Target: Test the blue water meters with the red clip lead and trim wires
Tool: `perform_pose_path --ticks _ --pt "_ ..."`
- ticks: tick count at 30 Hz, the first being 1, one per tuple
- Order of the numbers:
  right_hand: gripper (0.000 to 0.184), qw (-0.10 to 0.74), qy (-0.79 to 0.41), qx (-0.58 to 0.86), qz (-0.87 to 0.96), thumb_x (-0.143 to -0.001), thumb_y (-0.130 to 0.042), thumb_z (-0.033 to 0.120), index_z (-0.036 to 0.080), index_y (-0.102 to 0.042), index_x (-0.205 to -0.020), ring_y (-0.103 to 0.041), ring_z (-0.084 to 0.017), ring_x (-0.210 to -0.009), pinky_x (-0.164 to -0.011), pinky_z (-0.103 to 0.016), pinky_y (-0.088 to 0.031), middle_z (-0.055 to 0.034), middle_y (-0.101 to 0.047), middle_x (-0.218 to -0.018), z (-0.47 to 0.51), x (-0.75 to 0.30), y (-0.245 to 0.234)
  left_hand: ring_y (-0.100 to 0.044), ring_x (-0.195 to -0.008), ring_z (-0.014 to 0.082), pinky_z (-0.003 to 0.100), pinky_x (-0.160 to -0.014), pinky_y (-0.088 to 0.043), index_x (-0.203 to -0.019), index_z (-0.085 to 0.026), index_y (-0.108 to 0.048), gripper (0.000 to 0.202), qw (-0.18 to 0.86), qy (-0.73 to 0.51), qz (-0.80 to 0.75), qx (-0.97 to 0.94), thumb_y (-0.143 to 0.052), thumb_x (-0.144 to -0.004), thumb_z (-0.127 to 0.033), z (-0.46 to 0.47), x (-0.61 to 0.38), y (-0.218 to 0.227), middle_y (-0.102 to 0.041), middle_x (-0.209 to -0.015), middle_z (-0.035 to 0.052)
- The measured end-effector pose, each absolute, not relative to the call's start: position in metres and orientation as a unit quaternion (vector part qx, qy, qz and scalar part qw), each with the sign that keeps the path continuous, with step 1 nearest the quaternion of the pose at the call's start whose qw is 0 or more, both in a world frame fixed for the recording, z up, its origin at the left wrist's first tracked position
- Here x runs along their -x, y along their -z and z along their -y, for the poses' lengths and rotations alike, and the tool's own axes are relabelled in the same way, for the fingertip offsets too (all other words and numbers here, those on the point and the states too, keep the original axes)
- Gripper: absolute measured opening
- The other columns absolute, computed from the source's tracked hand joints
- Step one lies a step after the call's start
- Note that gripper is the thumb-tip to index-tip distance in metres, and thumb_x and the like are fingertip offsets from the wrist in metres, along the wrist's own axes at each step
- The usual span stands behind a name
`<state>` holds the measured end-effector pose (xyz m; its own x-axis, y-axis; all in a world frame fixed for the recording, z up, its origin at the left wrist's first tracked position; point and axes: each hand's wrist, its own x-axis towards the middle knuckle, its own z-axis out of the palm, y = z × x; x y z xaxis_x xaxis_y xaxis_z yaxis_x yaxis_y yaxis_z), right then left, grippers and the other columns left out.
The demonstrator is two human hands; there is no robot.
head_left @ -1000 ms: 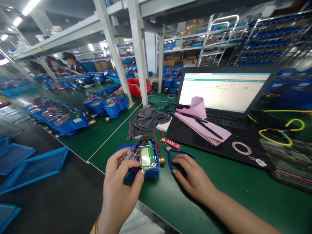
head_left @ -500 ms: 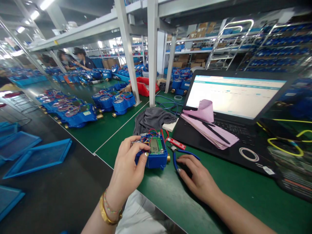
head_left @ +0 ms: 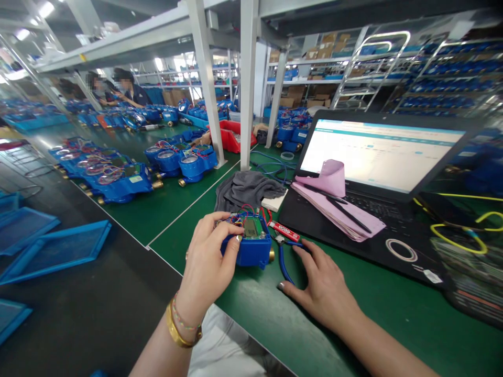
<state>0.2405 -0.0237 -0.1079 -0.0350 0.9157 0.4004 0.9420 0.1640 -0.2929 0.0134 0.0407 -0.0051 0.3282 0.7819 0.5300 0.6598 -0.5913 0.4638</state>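
**Firmly Held: Blue Meter near the Bench Edge**

Head view. The left hand (head_left: 206,267) is closed around a blue plastic water-meter housing (head_left: 249,252), thumb on its near wall and fingers curled over a tangle of red and blue wires. Whether the housing rests on the green bench mat (head_left: 271,319) or hangs just above it cannot be told. A green circuit board with a grey display (head_left: 251,228) sits in the housing's open top, and no figures can be read on it.

At 4 o'clock from the housing, the right hand (head_left: 322,285) lies palm down with fingers spread loose, gripping nothing. Its fingertips lie by the blue-handled cutting pliers (head_left: 283,262), which are just beside the housing at 3 o'clock.

A red cylindrical battery (head_left: 286,231) lies at 1 o'clock, its white print too small to read. At 2 o'clock stands a black open laptop (head_left: 377,157). Its lit white page has a teal bar and illegible text. Pink paper sheets (head_left: 338,212) and a black pen (head_left: 343,208) rest on the keys. A grey crumpled cloth (head_left: 243,188) lies at 12 o'clock.

The mat's near edge runs diagonally past the left wrist at 7 o'clock. Blue mesh trays (head_left: 55,251) lie beyond it at 9 o'clock. Green mat shows at 5 o'clock, between the right forearm and the laptop.
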Motion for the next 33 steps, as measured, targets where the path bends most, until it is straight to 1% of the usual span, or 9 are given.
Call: perform_pose_path --ticks 4,9,13,17,19,22,26,31,33 --pt "0.064 0.197 0.036 0.664 0.72 -0.078 -0.06 0.049 0.011 -0.046 -0.128 -0.053 -0.037 -0.108 -0.08 -0.054 -0.051 -0.0211 -0.053 -0.121 0.025 -0.237 0.104 -0.052 -0.109 0.0228 0.043 -0.093 -0.044 -0.092 -0.021 -0.061 0.014 0.074 -0.385 -0.434 -0.811 -0.048 -0.089 -0.017 -0.044 -0.015 0.009 -0.056 -0.113 0.0075" --pt "0.06 0.213 -0.039 0.68 0.7 -0.072 -0.058 0.035 0.009 -0.051 -0.126 -0.058 -0.033 -0.098 -0.082 -0.05 -0.051 -0.0179 -0.058 -0.106 0.031 -0.238 0.091 -0.04 -0.129 0.0279 0.065 -0.107 -0.024 -0.098 -0.027 -0.062 0.018 0.079 -0.378 -0.44 -0.81 -0.049 -0.089 -0.018 -0.044 -0.008 0.019 -0.057 -0.121 0.0047" --pt "0.042 0.262 -0.292 0.657 0.643 -0.076 -0.047 0.037 0.015 -0.064 -0.106 -0.064 -0.027 -0.084 -0.078 -0.042 -0.054 -0.0128 -0.065 -0.095 0.035 -0.255 0.077 -0.05 -0.12 0.0248 0.063 -0.107 -0.029 -0.102 -0.028 -0.061 0.02 0.1 -0.378 -0.433 -0.812 -0.05 -0.089 -0.017 -0.04 0.0 0.024 -0.058 -0.123 0.0043" --pt "0.054 0.374 -0.607 0.489 0.502 -0.082 -0.028 0.05 0.018 -0.068 -0.1 -0.069 -0.027 -0.078 -0.056 -0.034 -0.055 -0.015 -0.07 -0.094 0.043 -0.27 0.063 -0.052 -0.117 0.022 0.061 -0.108 -0.029 -0.099 -0.028 -0.06 0.018 0.087 -0.387 -0.43 -0.811 -0.051 -0.088 -0.016 -0.032 0.003 0.027 -0.059 -0.121 0.0033" --pt "0.059 0.416 -0.676 0.402 0.456 -0.082 -0.031 0.06 0.022 -0.065 -0.111 -0.069 -0.026 -0.085 -0.059 -0.034 -0.057 -0.0144 -0.069 -0.106 0.049 -0.268 0.054 -0.052 -0.117 0.0217 0.06 -0.108 -0.029 -0.098 -0.028 -0.06 0.017 0.079 -0.394 -0.431 -0.808 -0.052 -0.088 -0.016 -0.028 0.004 0.028 -0.059 -0.12 0.0033" --pt "0.065 0.387 -0.711 0.342 0.476 -0.072 -0.048 0.073 0.029 -0.06 -0.118 -0.067 -0.028 -0.094 -0.076 -0.039 -0.056 -0.0103 -0.066 -0.115 0.061 -0.259 0.044 -0.052 -0.116 0.0213 0.058 -0.109 -0.029 -0.095 -0.028 -0.06 0.016 0.071 -0.402 -0.431 -0.805 -0.054 -0.088 -0.015 -0.022 0.004 0.031 -0.059 -0.119 0.0033" --pt "0.048 0.336 -0.591 0.43 0.594 -0.086 -0.046 0.058 0.034 -0.051 -0.127 -0.066 -0.027 -0.1 -0.085 -0.041 -0.055 -0.007 -0.066 -0.114 0.077 -0.251 0.037 -0.054 -0.112 0.0202 0.055 -0.108 -0.029 -0.092 -0.028 -0.061 0.015 0.054 -0.413 -0.419 -0.807 -0.057 -0.086 -0.015 -0.017 0.007 0.034 -0.058 -0.115 0.0022" --pt "0.041 0.303 -0.099 0.518 0.793 -0.081 -0.06 0.037 0.029 -0.052 -0.121 -0.068 -0.027 -0.085 -0.069 -0.035 -0.058 -0.0085 -0.068 -0.102 0.065 -0.238 0.013 -0.053 -0.111 0.0187 0.05 -0.109 -0.029 -0.09 -0.027 -0.06 0.014 0.043 -0.418 -0.41 -0.809 -0.058 -0.086 -0.014 -0.013 0.01 0.036 -0.057 -0.114 0.0019" --pt "0.038 0.263 0.03 0.493 0.828 -0.08 -0.061 0.033 0.025 -0.054 -0.117 -0.066 -0.027 -0.085 -0.069 -0.037 -0.056 -0.0101 -0.067 -0.1 0.053 -0.231 -0.001 -0.053 -0.112 0.0192 0.051 -0.109 -0.029 -0.089 -0.027 -0.06 0.014 0.043 -0.418 -0.411 -0.809 -0.058 -0.086 -0.013 -0.012 0.01 0.036 -0.057 -0.114 0.0022"
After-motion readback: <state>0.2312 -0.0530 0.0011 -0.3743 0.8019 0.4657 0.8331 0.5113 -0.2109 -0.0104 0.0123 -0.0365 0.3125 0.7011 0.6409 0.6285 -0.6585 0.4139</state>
